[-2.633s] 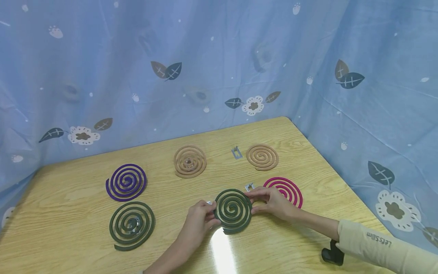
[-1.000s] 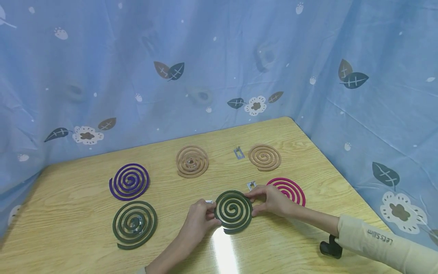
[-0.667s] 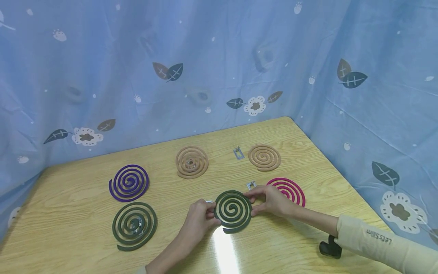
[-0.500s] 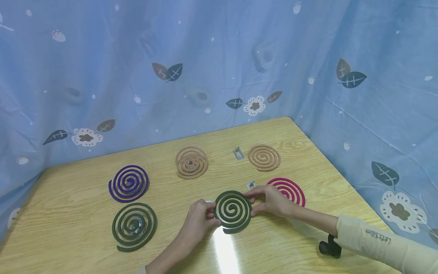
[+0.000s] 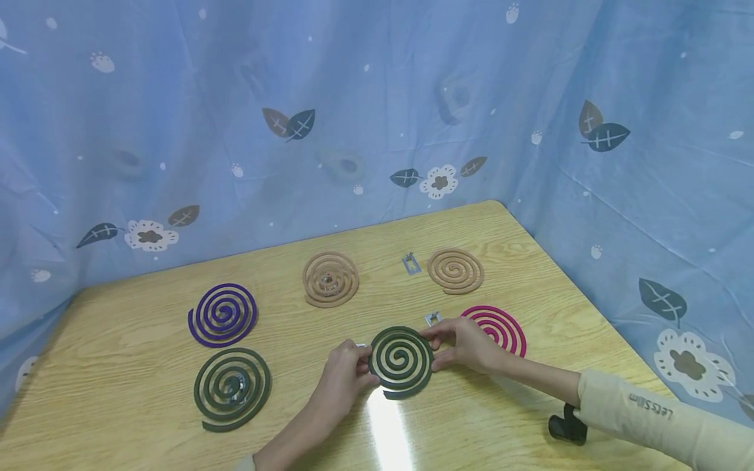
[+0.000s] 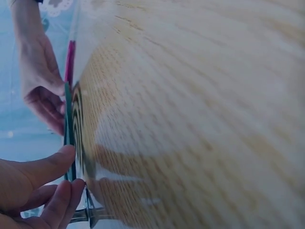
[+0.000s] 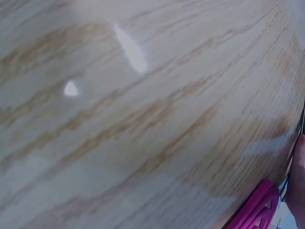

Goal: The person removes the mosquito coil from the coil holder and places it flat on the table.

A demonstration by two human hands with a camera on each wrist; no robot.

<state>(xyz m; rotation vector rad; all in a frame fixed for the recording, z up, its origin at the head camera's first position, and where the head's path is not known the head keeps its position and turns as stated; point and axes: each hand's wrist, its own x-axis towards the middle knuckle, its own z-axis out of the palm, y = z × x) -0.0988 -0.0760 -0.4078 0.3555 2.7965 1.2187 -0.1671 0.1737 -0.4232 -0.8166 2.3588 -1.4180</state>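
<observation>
Left of the pink coil (image 5: 501,327) and slightly nearer us, we have the dark green coil (image 5: 401,357) between our two hands, seemingly lifted just off the tabletop (image 5: 489,418), judging by the left-wrist view, where it shows edge-on. Our left hand (image 5: 341,379) pinches its rim on the side away from the pink coil, while our right hand (image 5: 471,347) pinches the side towards it. To do this well, we would hold both sides level with a light, matching pinch, because so thin a spiral would probably flex or snap if we pulled outwards or twisted one side against the other. We would also mind the small metal stand (image 5: 432,318) just left of the pink coil, near our right fingertips; another metal piece (image 5: 360,345) lies farther left of that coil, partly hidden behind our left hand, so catching either seems a risk. As for looks, the dark green coil is a flat, round spiral, winding from a hooked middle to a blunt end on the side nearest us, with even gaps that let the pale wood show through; we see no break, though our fingers cover parts of its rim.
</observation>
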